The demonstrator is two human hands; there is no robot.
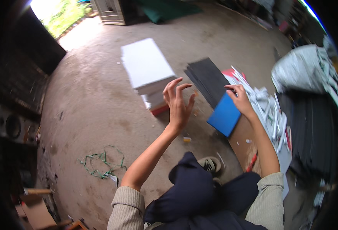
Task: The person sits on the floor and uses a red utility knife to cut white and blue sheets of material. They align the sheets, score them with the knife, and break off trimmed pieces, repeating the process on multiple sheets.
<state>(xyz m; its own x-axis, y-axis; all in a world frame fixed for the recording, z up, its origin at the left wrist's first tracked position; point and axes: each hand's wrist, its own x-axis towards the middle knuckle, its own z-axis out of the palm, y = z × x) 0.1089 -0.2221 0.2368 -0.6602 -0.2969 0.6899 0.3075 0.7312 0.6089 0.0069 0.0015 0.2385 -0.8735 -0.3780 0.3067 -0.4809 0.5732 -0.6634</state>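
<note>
My left hand (177, 105) is raised over the floor, in front of the white stack. Its fingers are apart and slightly bent, with nothing in them. A blue rectangular board (225, 115) lies tilted on top of a brown board (245, 140) to the right. At its upper corner is my right hand (240, 99), fingers bent and parted from the thumb; whether it touches the blue board is hard to tell. Just beyond lies a pile of dark grey sheets (209, 78). The tall stack of white sheets (146, 63) stands farther off, left of the dark pile.
White strips (270, 115) are heaped beside the right forearm. A red-handled tool (251, 163) lies on the brown board. Tangled green strapping (103, 163) is on the concrete floor at left. A bulging pale sack (301, 69) rests at far right, and a speaker (13, 124) at far left.
</note>
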